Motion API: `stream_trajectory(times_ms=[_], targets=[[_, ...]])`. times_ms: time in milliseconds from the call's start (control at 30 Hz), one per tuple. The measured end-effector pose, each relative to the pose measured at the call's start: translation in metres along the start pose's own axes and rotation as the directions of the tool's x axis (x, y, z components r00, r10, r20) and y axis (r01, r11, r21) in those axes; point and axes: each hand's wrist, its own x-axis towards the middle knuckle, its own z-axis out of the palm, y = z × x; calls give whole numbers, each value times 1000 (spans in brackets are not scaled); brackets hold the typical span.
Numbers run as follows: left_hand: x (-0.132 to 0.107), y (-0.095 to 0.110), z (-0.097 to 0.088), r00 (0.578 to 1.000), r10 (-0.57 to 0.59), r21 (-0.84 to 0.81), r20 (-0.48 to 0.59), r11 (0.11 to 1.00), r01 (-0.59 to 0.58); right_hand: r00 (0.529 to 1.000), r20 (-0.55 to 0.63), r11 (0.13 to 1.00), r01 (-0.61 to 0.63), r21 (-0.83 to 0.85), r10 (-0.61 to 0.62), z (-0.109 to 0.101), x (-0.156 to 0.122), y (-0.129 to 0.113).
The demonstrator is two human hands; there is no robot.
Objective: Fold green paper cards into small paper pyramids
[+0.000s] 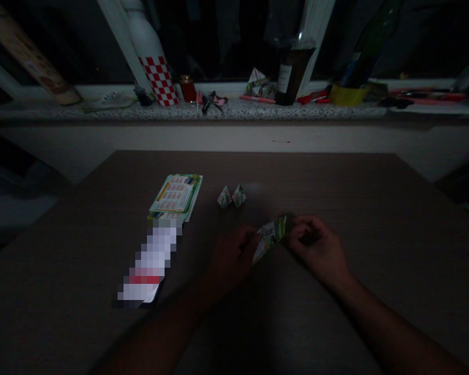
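Between my two hands, above the table, is a printed paper card (270, 234) in green and white, slanting up to the right. My left hand (234, 255) is closed on its lower left part, with the thumb over the edge. At the upper right end, the fingertips of my right hand (315, 242) pinch the card's corner. Just beyond my left hand stand two small folded paper pieces (232, 197), pointed at the top and side by side. To the left lies a stack of similar printed cards (175, 194). The scene is dim, so fine folds are hard to see.
A phone (152, 265) with a blurred bright screen lies below the card stack on the brown table (82, 234). Behind the table, a stone sill (226, 110) holds a checkered bottle (160, 78), a dark cup (293, 75), a yellow tape roll (347, 95) and small clutter.
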Motion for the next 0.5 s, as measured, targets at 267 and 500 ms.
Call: stream_trajectory(times_ms=[267,500], targets=[[6,-4,-9,945,82,44,316,994,-101,907,189,905,403,-133,-376,-10,0,-21],[10,-5,-17,955,82,90,284,990,-112,909,266,930,356,-94,-322,-6,1,-16]])
